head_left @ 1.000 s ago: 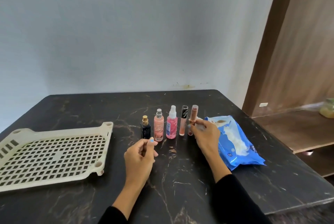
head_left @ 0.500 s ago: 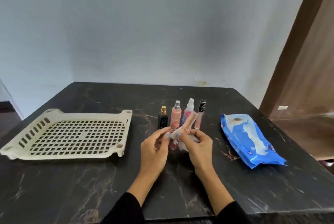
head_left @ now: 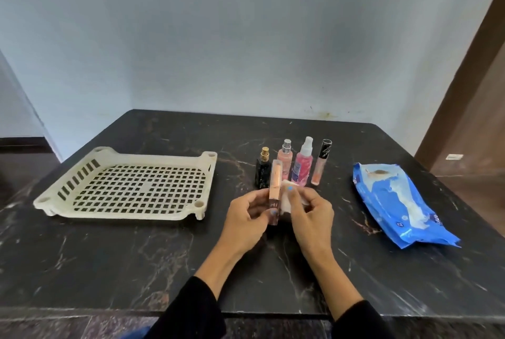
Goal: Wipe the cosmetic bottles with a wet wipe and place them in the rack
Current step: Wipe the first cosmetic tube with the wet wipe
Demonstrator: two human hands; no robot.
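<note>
The left hand (head_left: 247,218) has its fingers curled round a slim, square-edged tube (head_left: 275,191) with a shiny rose-gold cap and a darker, see-through lower half, held upright just above the surface (head_left: 136,256), which is a dark polished stone slab with pale and rusty veins. Right beside it, the right hand (head_left: 311,215) pinches a soft crumpled white wipe (head_left: 287,200) and presses it against the side of the tube; hard to say how much of the wipe is bunched behind the fingers. Behind the hands four more bottles stand in a row: a squat black bottle (head_left: 263,172) with a gold cap, a rounded peach spray bottle (head_left: 285,163) with a silver top, a clear pink spray bottle (head_left: 302,166) with a white nozzle, and a thin gloss tube (head_left: 321,162) with a black marbled cap. The rack (head_left: 128,185) sits well off to the left, a flat cream plastic tray with a square-hole grid floor, slotted end and round corner sockets, nothing in it yet. On the right lies a crinkly glossy blue wipe pack (head_left: 396,202), flap torn open with white showing.
</note>
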